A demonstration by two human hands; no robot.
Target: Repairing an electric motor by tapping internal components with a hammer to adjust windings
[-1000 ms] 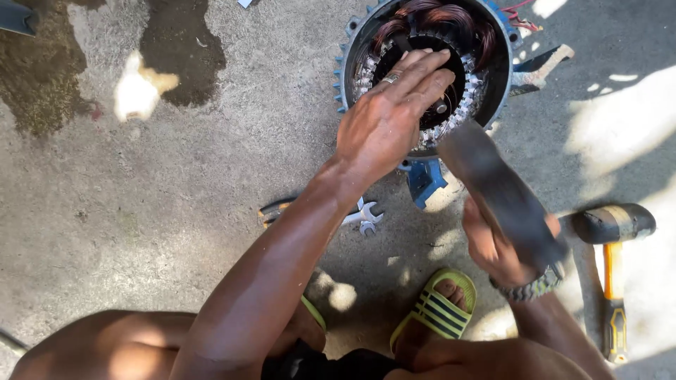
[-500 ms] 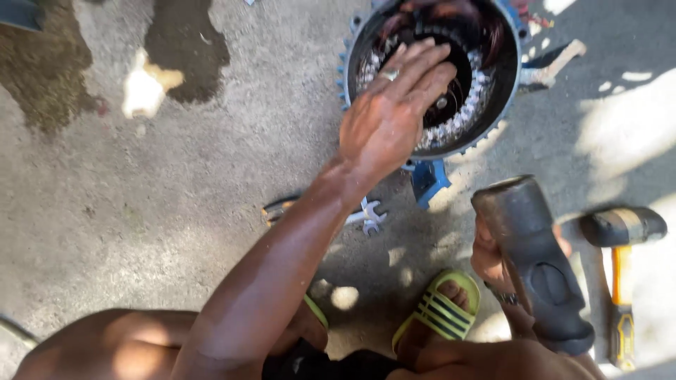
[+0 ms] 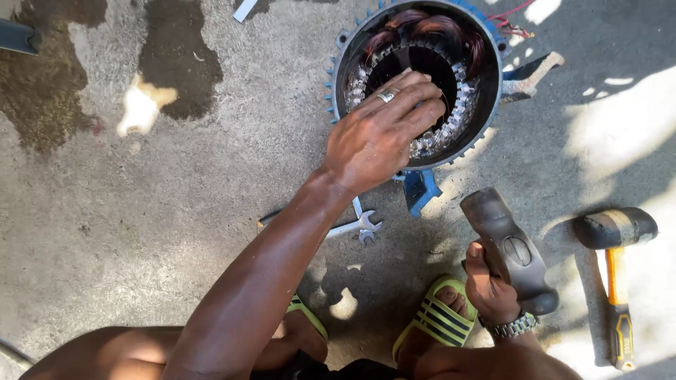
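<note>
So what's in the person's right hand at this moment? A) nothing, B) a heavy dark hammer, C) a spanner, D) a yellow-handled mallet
B: the right hand grips a heavy dark hammer, raised near the sandalled foot, while the yellow-handled mallet and the spanners lie untouched on the concrete.

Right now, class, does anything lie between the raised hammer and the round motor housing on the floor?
Nothing visible blocks it. The right hand holds the hammer in open air below and right of the motor housing. The left hand rests on the housing's near rim, left of that line. Only the blue mounting foot lies nearby.
</note>
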